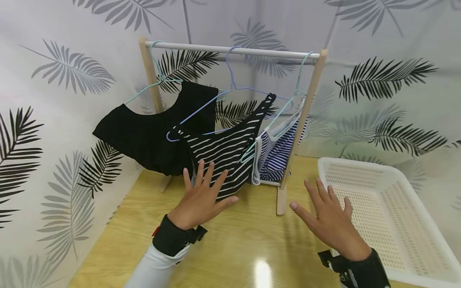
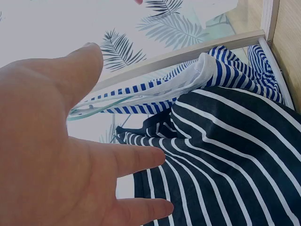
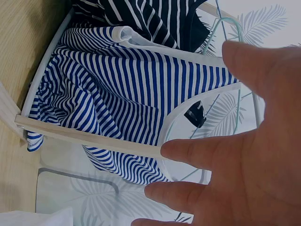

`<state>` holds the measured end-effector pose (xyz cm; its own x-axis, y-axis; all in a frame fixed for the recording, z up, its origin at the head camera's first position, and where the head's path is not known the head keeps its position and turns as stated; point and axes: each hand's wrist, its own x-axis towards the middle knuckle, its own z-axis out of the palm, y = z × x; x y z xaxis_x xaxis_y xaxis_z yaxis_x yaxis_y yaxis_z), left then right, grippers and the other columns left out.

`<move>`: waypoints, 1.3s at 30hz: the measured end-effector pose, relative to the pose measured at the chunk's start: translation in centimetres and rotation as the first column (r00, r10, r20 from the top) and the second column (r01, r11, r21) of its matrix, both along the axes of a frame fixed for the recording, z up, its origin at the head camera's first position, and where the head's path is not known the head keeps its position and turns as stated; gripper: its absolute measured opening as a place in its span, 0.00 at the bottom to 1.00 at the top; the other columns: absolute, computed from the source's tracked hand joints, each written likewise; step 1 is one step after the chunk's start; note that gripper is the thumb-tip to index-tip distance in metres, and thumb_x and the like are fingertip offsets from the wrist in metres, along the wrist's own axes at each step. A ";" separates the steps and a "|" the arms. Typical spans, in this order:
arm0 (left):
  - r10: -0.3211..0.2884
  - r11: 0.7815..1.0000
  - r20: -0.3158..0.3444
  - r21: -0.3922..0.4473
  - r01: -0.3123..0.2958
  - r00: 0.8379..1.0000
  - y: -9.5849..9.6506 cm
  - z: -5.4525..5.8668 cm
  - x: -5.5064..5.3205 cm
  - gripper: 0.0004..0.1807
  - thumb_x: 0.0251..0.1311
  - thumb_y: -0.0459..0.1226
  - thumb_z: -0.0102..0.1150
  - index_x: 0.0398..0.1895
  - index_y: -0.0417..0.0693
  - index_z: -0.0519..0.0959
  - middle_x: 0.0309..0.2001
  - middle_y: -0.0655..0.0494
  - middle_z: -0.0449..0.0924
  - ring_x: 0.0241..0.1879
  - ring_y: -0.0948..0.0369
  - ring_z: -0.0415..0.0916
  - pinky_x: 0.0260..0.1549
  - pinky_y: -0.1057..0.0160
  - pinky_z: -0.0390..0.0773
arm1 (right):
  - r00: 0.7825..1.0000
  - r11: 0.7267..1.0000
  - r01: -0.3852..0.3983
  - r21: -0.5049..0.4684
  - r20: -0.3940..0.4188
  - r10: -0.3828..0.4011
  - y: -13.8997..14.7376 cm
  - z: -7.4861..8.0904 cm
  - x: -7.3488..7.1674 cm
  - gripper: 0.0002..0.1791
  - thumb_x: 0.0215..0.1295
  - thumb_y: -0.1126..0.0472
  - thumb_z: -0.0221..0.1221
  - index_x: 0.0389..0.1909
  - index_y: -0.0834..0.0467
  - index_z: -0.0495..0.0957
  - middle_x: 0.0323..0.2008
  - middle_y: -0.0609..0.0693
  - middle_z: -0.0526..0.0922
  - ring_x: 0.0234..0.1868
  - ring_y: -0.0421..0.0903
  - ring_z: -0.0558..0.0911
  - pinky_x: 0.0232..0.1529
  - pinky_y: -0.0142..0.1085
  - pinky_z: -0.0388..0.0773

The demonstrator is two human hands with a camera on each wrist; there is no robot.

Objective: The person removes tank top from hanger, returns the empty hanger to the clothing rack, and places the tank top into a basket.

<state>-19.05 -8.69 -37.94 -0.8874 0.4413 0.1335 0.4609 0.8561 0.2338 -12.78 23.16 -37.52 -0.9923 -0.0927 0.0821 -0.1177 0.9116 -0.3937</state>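
My left hand (image 1: 201, 200) has its fingers spread, palm toward the rack, just in front of a black tank top with white stripes (image 1: 225, 154). Whether the fingertips touch the cloth I cannot tell. That top hangs on a blue hanger (image 1: 201, 111). My right hand (image 1: 333, 222), fingers also spread, holds nothing between the rack and the basket. A blue-and-white striped top (image 3: 127, 84) hangs on a mint-green hanger (image 1: 299, 78) at the rack's right end. Toward the left end, a black top (image 1: 147, 134) hangs aslant from another mint hanger (image 1: 142, 91).
The small clothes rack has wooden posts (image 1: 311, 92) and a white rail (image 1: 216, 49). It stands on a wooden table (image 1: 230, 248). A white perforated plastic basket (image 1: 360, 162) sits at the right. Leaf-printed cloth (image 1: 378, 24) covers the wall behind.
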 end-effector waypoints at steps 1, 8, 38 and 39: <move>-0.005 1.000 0.002 0.002 0.005 1.000 0.0 0.0 0.0 0.45 0.62 0.68 0.41 0.76 0.56 0.53 0.75 0.39 0.39 0.73 0.41 0.24 0.60 0.30 0.22 | 1.000 1.000 0.002 0.003 0.002 -0.002 0.0 -0.1 0.0 0.46 0.67 0.31 0.45 0.76 0.54 0.46 0.74 0.65 0.44 0.69 0.76 0.47 0.56 0.74 0.30; -0.067 0.997 -0.076 0.036 0.070 0.995 0.2 0.5 -0.6 0.48 0.58 0.68 0.49 0.75 0.53 0.55 0.76 0.41 0.38 0.74 0.42 0.29 0.61 0.30 0.25 | 1.000 0.999 0.001 0.032 -0.003 -0.001 0.5 0.5 0.1 0.47 0.66 0.30 0.46 0.77 0.52 0.45 0.75 0.64 0.44 0.69 0.74 0.48 0.57 0.73 0.30; -0.114 0.991 -0.447 0.010 0.133 0.887 10.8 9.6 -7.8 0.21 0.66 0.49 0.53 0.53 0.44 0.68 0.31 0.53 0.75 0.18 0.59 0.68 0.15 0.63 0.66 | 0.997 0.971 -0.009 -0.240 -0.070 -0.009 2.0 10.9 -12.7 0.40 0.66 0.43 0.57 0.68 0.64 0.58 0.60 0.68 0.71 0.44 0.60 0.83 0.42 0.49 0.78; -0.114 0.990 -0.443 0.024 0.139 0.889 10.8 9.6 -8.0 0.20 0.67 0.48 0.52 0.53 0.45 0.69 0.31 0.53 0.75 0.19 0.59 0.69 0.16 0.63 0.67 | 0.997 0.965 -0.005 -0.263 -0.077 -0.015 2.0 10.9 -13.2 0.38 0.67 0.45 0.57 0.68 0.64 0.58 0.60 0.68 0.71 0.42 0.60 0.84 0.40 0.48 0.80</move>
<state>-27.01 2.13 -28.33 -0.6693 0.5272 0.5236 0.6308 0.7755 0.0255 -26.03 25.15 -26.61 -0.9824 -0.0526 0.1795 -0.1530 0.7781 -0.6092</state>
